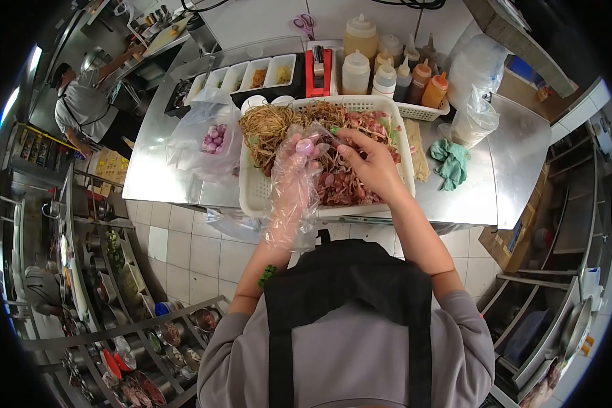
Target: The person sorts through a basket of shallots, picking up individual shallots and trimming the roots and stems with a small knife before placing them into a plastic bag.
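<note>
My left hand (294, 163), inside a loose clear plastic glove, is closed around a pinkish-purple shallot (305, 146). Bare and bent at the fingers, my right hand (370, 162) pinches a small item with a green end (334, 129); its kind is not clear. Both hands are above a white plastic basket (247, 197). Dry brown roots or stalks (268, 132) fill its left part, and reddish shallot skins (343, 187) lie in the middle and right. Left of the basket, a clear plastic bag (194, 160) contains several peeled shallots (213, 138).
Behind the basket stand condiment trays (255, 75), a red tape dispenser (317, 71) and several sauce bottles (355, 71). A green cloth (450, 163) and a plastic bag (474, 122) lie to the right on the steel table (506, 160). Another person (81, 109) works at the far left.
</note>
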Demonstrator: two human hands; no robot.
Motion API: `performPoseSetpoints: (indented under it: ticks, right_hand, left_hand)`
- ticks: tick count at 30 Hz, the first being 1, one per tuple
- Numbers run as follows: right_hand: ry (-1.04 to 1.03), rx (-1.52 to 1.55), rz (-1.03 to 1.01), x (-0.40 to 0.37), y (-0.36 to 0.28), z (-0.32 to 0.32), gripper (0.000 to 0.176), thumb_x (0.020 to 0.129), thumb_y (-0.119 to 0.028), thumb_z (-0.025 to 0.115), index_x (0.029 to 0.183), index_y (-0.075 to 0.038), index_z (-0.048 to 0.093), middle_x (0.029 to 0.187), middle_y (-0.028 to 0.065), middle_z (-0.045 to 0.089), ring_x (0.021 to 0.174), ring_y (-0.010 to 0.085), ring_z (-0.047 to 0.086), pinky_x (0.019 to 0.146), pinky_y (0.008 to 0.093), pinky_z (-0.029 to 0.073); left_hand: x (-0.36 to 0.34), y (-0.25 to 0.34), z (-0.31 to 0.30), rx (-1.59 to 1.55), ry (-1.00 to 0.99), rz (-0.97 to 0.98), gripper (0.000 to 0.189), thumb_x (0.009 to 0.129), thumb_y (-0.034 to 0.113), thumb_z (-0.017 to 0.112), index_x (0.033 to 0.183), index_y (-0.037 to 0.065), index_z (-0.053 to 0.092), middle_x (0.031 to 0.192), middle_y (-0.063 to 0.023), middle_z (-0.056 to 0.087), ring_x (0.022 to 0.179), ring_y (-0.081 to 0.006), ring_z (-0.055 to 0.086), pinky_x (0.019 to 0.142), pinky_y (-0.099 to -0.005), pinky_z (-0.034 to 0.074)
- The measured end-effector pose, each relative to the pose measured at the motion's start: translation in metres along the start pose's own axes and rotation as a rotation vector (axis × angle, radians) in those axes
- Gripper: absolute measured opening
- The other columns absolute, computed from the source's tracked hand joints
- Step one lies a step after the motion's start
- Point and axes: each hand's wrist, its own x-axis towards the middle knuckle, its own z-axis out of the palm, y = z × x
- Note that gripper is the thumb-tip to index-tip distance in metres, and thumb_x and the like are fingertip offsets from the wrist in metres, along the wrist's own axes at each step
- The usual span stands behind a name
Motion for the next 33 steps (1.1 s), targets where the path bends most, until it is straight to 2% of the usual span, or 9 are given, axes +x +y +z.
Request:
performPoseSetpoints:
  ticks: [3,7,9,10,14,16,20,23,33]
  right_hand:
    - [0.005,-0.025,-0.005,0.0,0.005,-0.001,0.032,0.088,-0.015,0.061,0.117,-0.002,0.057,0.102,0.0083,0.064,0.094,0.0144,0.057,0.085,0.0277,0.043]
    - [-0.07,-0.026,-0.006,-0.008,-0.012,-0.003,0.033,0.089,-0.014,0.059,0.119,-0.002,0.055,0.106,0.009,0.063,0.096,0.015,0.057,0.086,0.0275,0.043]
    - [-0.232,0.089,0.047,-0.01,-0.018,-0.003,0.036,0.089,-0.014,0.059,0.122,-0.003,0.051,0.112,0.0107,0.061,0.1,0.0165,0.057,0.088,0.0283,0.043]
    - [-0.221,0.025,-0.059,-0.01,-0.011,0.001,0.038,0.088,-0.018,0.058,0.124,-0.008,0.048,0.107,0.0167,0.062,0.097,0.0311,0.061,0.086,0.036,0.044]
    - [-0.183,0.002,-0.098,-0.012,-0.013,0.002,0.038,0.088,-0.018,0.058,0.123,-0.009,0.05,0.111,0.0174,0.061,0.099,0.0338,0.06,0.087,0.0367,0.044]
    - [-0.24,-0.005,-0.075,-0.012,-0.012,0.0,0.038,0.088,-0.014,0.059,0.124,-0.003,0.05,0.116,0.0132,0.059,0.104,0.0223,0.058,0.09,0.0318,0.042]
    - [-0.26,0.017,-0.121,-0.011,-0.012,-0.001,0.035,0.088,-0.015,0.059,0.121,-0.003,0.053,0.117,0.0133,0.059,0.106,0.0234,0.058,0.091,0.0326,0.043]
    - [-0.245,-0.004,-0.099,-0.009,-0.013,-0.001,0.032,0.088,-0.016,0.06,0.117,-0.003,0.056,0.115,0.0134,0.061,0.107,0.0237,0.058,0.09,0.0326,0.043]
    - [-0.212,-0.06,-0.065,-0.008,-0.016,-0.003,0.031,0.088,-0.015,0.059,0.116,-0.004,0.057,0.115,0.0151,0.061,0.108,0.026,0.058,0.092,0.0329,0.042]
  left_hand:
    - [0.0,-0.001,0.001,0.003,0.036,0.03,0.034,0.084,0.007,0.061,0.117,0.006,0.054,0.119,-0.0153,0.055,0.096,-0.019,0.058,0.076,-0.0253,0.049]
    - [0.0,-0.004,0.01,0.011,0.133,0.047,0.034,0.085,0.006,0.061,0.118,0.006,0.053,0.119,-0.014,0.055,0.099,-0.0206,0.056,0.083,-0.0282,0.049]
    - [-0.001,-0.005,0.011,-0.003,0.157,0.055,0.035,0.085,0.006,0.061,0.119,0.006,0.052,0.118,-0.0133,0.055,0.101,-0.0211,0.056,0.087,-0.0291,0.048]
    - [-0.001,-0.006,0.007,0.017,0.1,0.07,0.038,0.083,0.006,0.062,0.12,0.006,0.052,0.118,-0.0133,0.056,0.101,-0.0207,0.056,0.088,-0.0306,0.048]
    - [-0.006,-0.003,0.009,0.23,-0.009,0.209,0.049,0.08,0.004,0.062,0.127,0.004,0.047,0.119,-0.0137,0.056,0.103,-0.0194,0.056,0.091,-0.0329,0.046]
    - [-0.008,0.002,0.017,0.285,-0.014,0.226,0.053,0.08,0.004,0.061,0.13,0.004,0.045,0.12,-0.0138,0.055,0.103,-0.0187,0.055,0.092,-0.0321,0.045]
    - [-0.009,0.009,0.013,0.4,-0.085,0.182,0.059,0.081,0.005,0.057,0.137,0.006,0.039,0.126,-0.0124,0.049,0.112,-0.0186,0.05,0.099,-0.0317,0.039]
    - [-0.008,0.007,0.008,0.395,-0.074,0.194,0.06,0.08,0.004,0.06,0.136,0.004,0.039,0.122,-0.0139,0.055,0.102,-0.0153,0.054,0.089,-0.0297,0.045]
    - [-0.01,0.011,0.022,0.361,0.024,0.118,0.041,0.082,0.007,0.062,0.122,0.002,0.052,0.11,-0.0099,0.059,0.095,-0.0139,0.057,0.086,-0.0284,0.047]
